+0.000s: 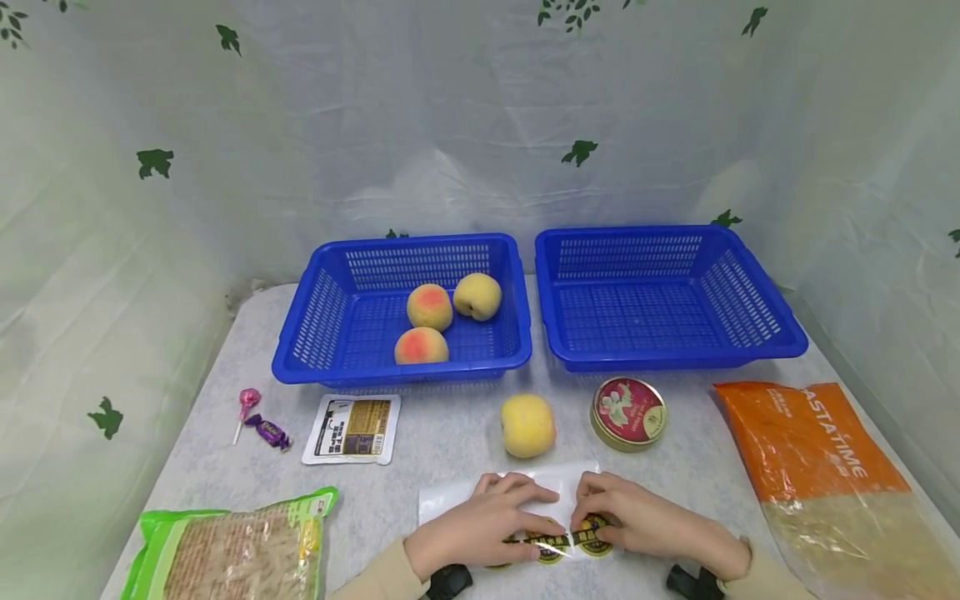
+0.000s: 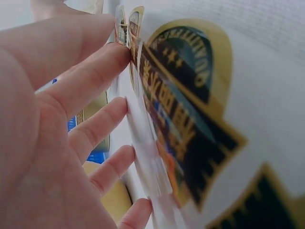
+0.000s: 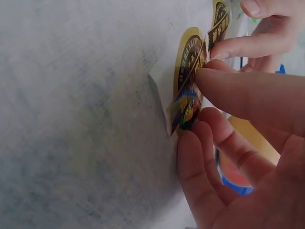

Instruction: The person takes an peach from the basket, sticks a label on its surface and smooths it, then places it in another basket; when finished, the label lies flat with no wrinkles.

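My left hand [image 1: 497, 527] lies with its fingers spread and nothing in its grasp, the fingertips touching the sheet [image 1: 444, 500] and its row of black-and-gold stickers. My right hand [image 1: 632, 518] has thumb and fingers bent in, pinching the sticker [image 1: 597, 547] at the right end of that row; in the right wrist view its lower edge curls up toward my fingertips. The sheet is on the table in front of me, at the near side, under both my hands.

Just past the sheet sits a peach [image 1: 527, 427], with a tin [image 1: 628, 414] to its right. Beyond them stand two blue baskets, the left basket [image 1: 375, 321] holding three peaches, the right basket [image 1: 633, 327] beside it. An orange bag [image 1: 825, 467] lies to my right, a green bag [image 1: 243, 550] to my left, with a white pack [image 1: 351, 429] past it
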